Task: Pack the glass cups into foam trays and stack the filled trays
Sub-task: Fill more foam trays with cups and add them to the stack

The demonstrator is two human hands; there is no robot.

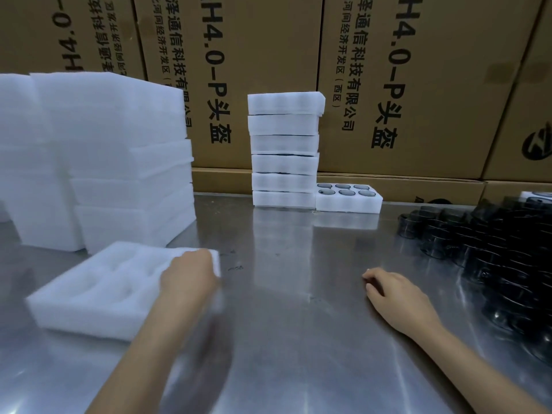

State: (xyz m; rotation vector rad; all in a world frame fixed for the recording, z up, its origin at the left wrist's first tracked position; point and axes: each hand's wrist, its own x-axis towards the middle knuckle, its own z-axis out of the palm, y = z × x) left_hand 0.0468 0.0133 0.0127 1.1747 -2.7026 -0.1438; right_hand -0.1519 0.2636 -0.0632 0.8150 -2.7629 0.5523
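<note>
An empty white foam tray (pixel 98 289) with round pockets lies tilted on the steel table at the near left. My left hand (pixel 188 276) grips its right end. My right hand (pixel 394 289) rests on the table right of centre, fingers loosely curled, holding nothing. A heap of dark glass cups (pixel 490 249) fills the right side. At the back stands a stack of several filled trays (pixel 283 149). Beside it sits a single filled tray (pixel 349 201) showing several cups.
Tall piles of empty foam trays (pixel 98 156) occupy the far left. Printed cardboard boxes (pixel 418 85) form a wall behind the steel table (pixel 283 339). Bare metal lies between my hands and toward the near edge.
</note>
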